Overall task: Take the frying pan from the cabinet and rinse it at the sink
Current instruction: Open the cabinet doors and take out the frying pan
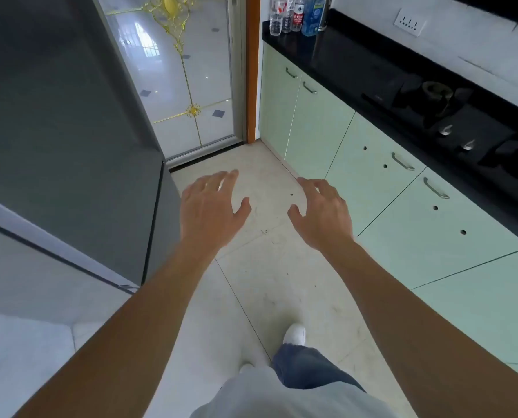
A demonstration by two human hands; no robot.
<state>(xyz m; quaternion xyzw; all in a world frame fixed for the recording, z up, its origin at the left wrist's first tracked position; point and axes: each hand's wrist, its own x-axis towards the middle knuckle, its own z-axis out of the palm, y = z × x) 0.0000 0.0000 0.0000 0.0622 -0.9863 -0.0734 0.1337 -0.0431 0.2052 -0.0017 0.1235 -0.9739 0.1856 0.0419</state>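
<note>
My left hand (211, 206) and my right hand (322, 211) are stretched out over the tiled floor, palms down, fingers spread and empty. Pale green cabinets (372, 182) with closed doors and metal handles (402, 161) run along the right, just beside my right hand. No frying pan and no sink show in the head view.
A black countertop (357, 64) tops the cabinets, with a gas hob (468, 128) and several bottles (297, 13) at its far end. A tall grey fridge (65, 116) stands on the left. A glass sliding door (185, 70) closes the far end. My feet (294, 333) are on the floor.
</note>
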